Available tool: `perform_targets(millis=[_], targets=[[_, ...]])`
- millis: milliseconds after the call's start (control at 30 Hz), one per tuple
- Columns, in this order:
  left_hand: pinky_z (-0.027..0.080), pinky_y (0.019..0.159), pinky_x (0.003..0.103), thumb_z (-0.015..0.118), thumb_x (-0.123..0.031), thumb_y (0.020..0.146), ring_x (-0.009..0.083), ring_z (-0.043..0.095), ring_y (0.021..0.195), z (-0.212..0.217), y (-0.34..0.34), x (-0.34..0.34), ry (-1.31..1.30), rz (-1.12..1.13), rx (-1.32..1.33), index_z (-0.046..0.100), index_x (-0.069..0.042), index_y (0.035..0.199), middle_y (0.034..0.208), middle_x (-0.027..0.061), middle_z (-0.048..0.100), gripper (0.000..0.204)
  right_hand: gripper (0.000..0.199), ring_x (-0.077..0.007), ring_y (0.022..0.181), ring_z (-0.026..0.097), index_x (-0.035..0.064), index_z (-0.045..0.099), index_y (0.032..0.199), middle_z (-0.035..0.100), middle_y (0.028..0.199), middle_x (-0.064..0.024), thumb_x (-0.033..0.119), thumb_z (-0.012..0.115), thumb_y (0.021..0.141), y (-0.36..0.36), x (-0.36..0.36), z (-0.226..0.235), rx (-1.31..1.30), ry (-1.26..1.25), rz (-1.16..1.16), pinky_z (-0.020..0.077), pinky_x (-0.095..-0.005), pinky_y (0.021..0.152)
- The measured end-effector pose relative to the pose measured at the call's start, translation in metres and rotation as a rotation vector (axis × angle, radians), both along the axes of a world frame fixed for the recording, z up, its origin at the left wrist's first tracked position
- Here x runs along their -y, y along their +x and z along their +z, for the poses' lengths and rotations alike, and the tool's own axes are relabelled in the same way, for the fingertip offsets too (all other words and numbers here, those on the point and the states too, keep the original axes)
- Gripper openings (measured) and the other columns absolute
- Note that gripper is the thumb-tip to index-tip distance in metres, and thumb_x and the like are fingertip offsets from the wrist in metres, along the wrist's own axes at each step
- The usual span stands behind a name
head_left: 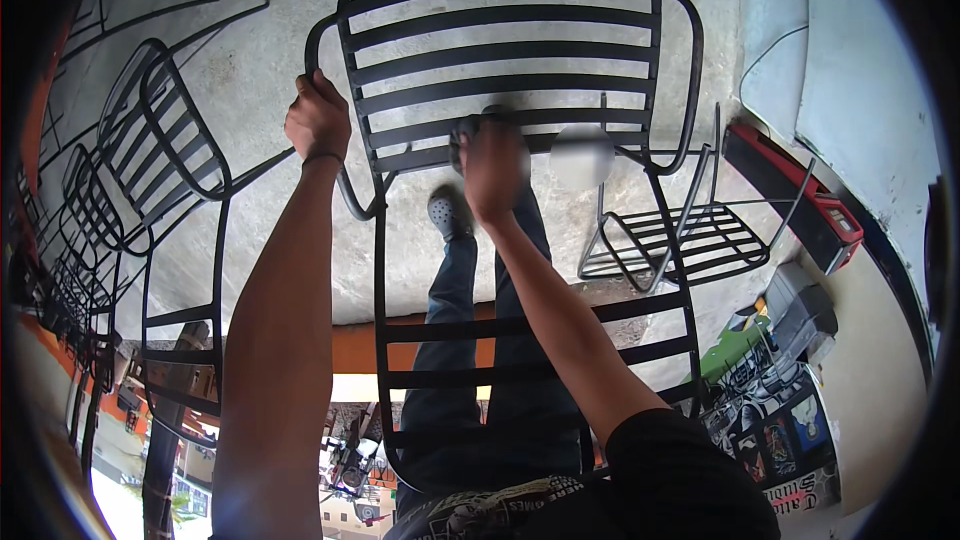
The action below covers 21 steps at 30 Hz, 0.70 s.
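Note:
A black metal chair frame with curved slats and looped armrests fills the middle of the view. My left hand is closed around its left armrest tube, with a dark band on the wrist. My right hand is blurred by motion at the lower slats of the upper panel. Its fingers are curled on something dark, perhaps a cloth or pad, whose kind I cannot make out. Lower slats of the frame stretch across in front of my legs.
Similar black slatted chairs crowd the left side. Another slatted frame stands on the concrete floor to the right, near a long red-and-black case. My grey clog shows beneath the chair.

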State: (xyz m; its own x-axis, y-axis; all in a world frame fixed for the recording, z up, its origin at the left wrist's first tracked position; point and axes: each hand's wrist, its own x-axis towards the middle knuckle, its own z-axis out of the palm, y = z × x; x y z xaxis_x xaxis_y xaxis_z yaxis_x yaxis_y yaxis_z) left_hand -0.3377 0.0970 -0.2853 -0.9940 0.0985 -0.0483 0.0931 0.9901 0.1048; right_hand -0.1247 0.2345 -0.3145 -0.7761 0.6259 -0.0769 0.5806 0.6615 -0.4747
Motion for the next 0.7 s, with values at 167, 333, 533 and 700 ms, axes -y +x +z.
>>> perform_targets(millis=[167, 333, 533, 700], targets=[[0.050, 0.056, 0.053, 0.040, -0.033, 0.099, 0.0429, 0.063, 0.062, -0.004, 0.003, -0.007, 0.013, 0.004, 0.031, 0.054, -0.007, 0.087, 0.065, 0.0221, 0.064, 0.032, 0.047, -0.0279, 0.073, 0.056, 0.0179, 0.057, 0.112, 0.050, 0.092, -0.0103, 0.031, 0.076, 0.072, -0.043, 0.080, -0.010, -0.089, -0.036, 0.273, 0.0495, -0.0383, 0.055], [0.051, 0.056, 0.053, 0.041, -0.033, 0.099, 0.0433, 0.063, 0.062, -0.003, 0.003, -0.005, 0.000, 0.004, 0.003, 0.054, -0.007, 0.087, 0.066, 0.0223, 0.064, 0.031, 0.047, -0.0267, 0.072, 0.058, 0.0181, 0.058, 0.113, 0.051, 0.092, -0.0103, 0.030, 0.077, 0.072, -0.029, 0.029, -0.011, -0.191, -0.065, 0.557, 0.0521, -0.0345, 0.052], [0.051, 0.056, 0.052, 0.042, -0.033, 0.098, 0.0433, 0.063, 0.060, -0.001, 0.002, -0.003, -0.007, 0.007, 0.002, 0.054, -0.008, 0.089, 0.064, 0.0212, 0.064, 0.030, 0.038, -0.0324, 0.080, 0.061, 0.0141, 0.059, 0.114, 0.055, 0.095, -0.0129, 0.035, 0.069, 0.083, 0.026, -0.123, -0.006, 0.092, 0.151, 0.245, 0.0533, -0.0398, 0.060], [0.050, 0.055, 0.053, 0.042, -0.033, 0.098, 0.0431, 0.063, 0.060, 0.000, 0.002, 0.000, 0.032, 0.006, 0.006, 0.053, -0.008, 0.089, 0.064, 0.0212, 0.064, 0.029, 0.043, -0.0427, 0.088, 0.062, 0.0100, 0.054, 0.114, 0.058, 0.108, -0.0199, 0.046, 0.056, 0.091, 0.054, -0.229, -0.014, 0.232, 0.202, -0.595, 0.0511, -0.0497, 0.068]])
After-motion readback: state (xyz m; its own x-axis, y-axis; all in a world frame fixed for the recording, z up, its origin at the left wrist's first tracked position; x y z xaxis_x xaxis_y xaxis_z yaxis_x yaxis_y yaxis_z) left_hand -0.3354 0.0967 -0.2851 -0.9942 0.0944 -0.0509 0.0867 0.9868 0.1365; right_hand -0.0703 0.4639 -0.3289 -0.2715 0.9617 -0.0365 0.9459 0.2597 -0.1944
